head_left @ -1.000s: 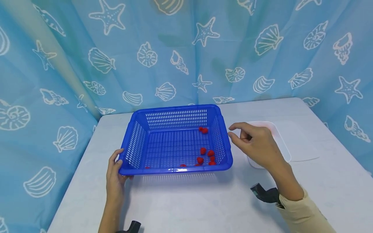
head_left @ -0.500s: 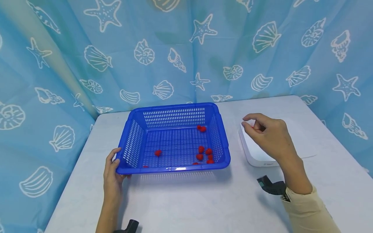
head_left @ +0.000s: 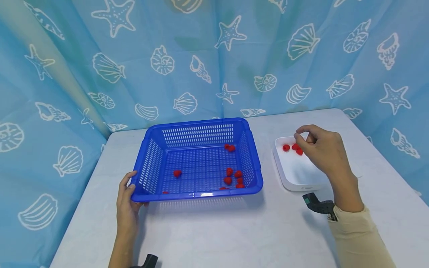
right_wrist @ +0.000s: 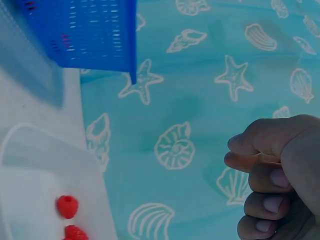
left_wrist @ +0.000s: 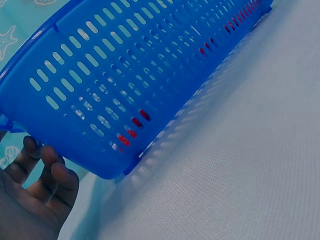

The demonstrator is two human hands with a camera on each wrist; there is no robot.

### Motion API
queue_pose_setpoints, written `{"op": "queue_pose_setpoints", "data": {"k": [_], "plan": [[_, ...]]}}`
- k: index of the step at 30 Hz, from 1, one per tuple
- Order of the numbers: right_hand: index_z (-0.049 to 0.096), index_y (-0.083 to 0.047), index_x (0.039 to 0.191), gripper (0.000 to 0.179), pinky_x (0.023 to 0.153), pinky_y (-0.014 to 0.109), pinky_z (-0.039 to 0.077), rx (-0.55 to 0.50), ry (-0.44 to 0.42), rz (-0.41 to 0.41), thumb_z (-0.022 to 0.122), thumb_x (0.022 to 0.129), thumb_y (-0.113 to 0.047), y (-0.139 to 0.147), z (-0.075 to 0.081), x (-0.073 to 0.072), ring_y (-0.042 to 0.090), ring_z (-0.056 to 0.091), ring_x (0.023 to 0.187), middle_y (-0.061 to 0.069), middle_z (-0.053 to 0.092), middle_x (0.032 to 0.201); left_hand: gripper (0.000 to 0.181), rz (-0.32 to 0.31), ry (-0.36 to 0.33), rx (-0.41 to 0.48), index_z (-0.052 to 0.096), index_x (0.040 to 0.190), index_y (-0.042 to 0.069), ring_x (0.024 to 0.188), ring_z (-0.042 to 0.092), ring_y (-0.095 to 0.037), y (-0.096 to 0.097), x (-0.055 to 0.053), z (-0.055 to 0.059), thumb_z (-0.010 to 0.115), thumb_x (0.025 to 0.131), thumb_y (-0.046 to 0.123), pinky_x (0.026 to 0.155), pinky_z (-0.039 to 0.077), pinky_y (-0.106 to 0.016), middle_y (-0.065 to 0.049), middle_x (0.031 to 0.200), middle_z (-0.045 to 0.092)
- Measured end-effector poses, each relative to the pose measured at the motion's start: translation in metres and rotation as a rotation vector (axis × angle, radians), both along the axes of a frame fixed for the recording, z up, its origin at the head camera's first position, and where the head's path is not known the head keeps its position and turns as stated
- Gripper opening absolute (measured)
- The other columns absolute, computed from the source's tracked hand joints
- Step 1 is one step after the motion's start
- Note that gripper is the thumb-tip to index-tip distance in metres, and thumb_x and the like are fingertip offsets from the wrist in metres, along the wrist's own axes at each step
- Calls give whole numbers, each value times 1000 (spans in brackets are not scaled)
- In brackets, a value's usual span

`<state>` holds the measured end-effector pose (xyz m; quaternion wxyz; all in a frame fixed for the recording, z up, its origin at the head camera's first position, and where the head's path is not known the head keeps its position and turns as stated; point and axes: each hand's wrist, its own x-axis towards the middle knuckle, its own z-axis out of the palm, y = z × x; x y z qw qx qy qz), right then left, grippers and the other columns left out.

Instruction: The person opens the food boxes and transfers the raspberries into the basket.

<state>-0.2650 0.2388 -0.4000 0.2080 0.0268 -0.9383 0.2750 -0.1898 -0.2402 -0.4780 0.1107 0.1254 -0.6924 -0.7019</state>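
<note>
My left hand (head_left: 127, 204) grips the front left corner of a blue plastic basket (head_left: 201, 195); its fingers curl under the rim in the left wrist view. Several red raspberries (head_left: 229, 171) lie on the basket floor, mostly along its right side. One raspberry (head_left: 177, 173) sits apart on the left. To the right stands a shallow white tray (head_left: 282, 169) with several raspberries (head_left: 286, 147) at its far end. Above that tray is my right hand (head_left: 326, 152), fingers curled, thumb and index tips close together. Nothing shows between those fingertips (right_wrist: 236, 142) in the right wrist view.
A white cloth covers the table (head_left: 207, 234). Behind it hangs a blue curtain (head_left: 207, 48) printed with shells and starfish. A strip of table separates the basket from the tray. The right forearm hides part of the tray.
My right hand has moved right, from beside the basket to above the tray, uncovering raspberries there. A raspberry now shows in the basket's left part. My left hand keeps its grip.
</note>
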Motion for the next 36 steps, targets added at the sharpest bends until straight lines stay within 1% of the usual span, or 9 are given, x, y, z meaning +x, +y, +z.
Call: {"op": "queue_pose_setpoints", "data": {"k": [5, 12, 16, 22, 25, 28, 32, 36], "plan": [[64, -10, 106, 29, 44, 31, 33, 18, -39, -2, 58, 87, -32, 1, -9, -7, 21, 41, 52, 4, 46, 58, 38, 10, -8, -13, 41, 134, 34, 95, 53, -28, 1, 0, 0, 37, 96, 37, 61, 43, -27, 0, 133, 41], [63, -10, 106, 31, 47, 32, 35, 27, -151, -36, 55, 89, -34, 4, -26, -17, 23, 43, 59, 7, 47, 64, 38, 12, -20, -18, 40, 134, 35, 96, 53, -27, 0, 0, 0, 37, 96, 39, 61, 43, -26, 1, 133, 41], [62, -9, 107, 31, 48, 33, 35, 36, -199, -37, 54, 89, -33, 6, -35, -23, 24, 44, 63, 9, 48, 67, 38, 12, -17, -14, 40, 134, 35, 95, 54, -27, 0, 0, 0, 37, 96, 39, 61, 43, -26, 0, 133, 41], [62, -6, 105, 29, 47, 33, 35, 66, -244, -24, 56, 87, -28, 8, -45, -31, 24, 45, 61, 9, 49, 66, 38, 15, -17, -15, 41, 134, 35, 95, 54, -26, 0, -1, -1, 37, 96, 39, 61, 43, -26, 1, 133, 41], [61, -5, 106, 30, 48, 33, 35, 75, -273, -19, 56, 87, -27, 10, -50, -34, 25, 45, 63, 9, 49, 67, 38, 18, -15, -20, 41, 134, 35, 95, 54, -26, 0, -1, -1, 37, 96, 39, 61, 43, -26, 1, 133, 42], [61, -4, 107, 31, 50, 34, 38, 78, -303, -14, 57, 87, -27, 11, -55, -38, 26, 47, 65, 10, 52, 70, 38, 21, -12, -18, 41, 134, 35, 94, 54, -26, 0, -1, -1, 37, 96, 39, 61, 44, -26, 0, 132, 42], [60, -3, 108, 33, 54, 37, 43, 82, -333, -9, 59, 86, -27, 11, -61, -42, 27, 50, 68, 13, 57, 78, 38, 20, -8, -16, 41, 133, 35, 94, 54, -26, 1, -1, -1, 37, 96, 39, 60, 44, -26, 0, 132, 43], [61, -2, 108, 33, 56, 39, 44, 99, -330, -13, 60, 86, -27, 10, -68, -47, 28, 52, 69, 15, 60, 82, 39, 17, -4, -18, 41, 134, 34, 94, 54, -26, 0, -1, -2, 38, 95, 39, 60, 43, -26, 0, 132, 43]]}}
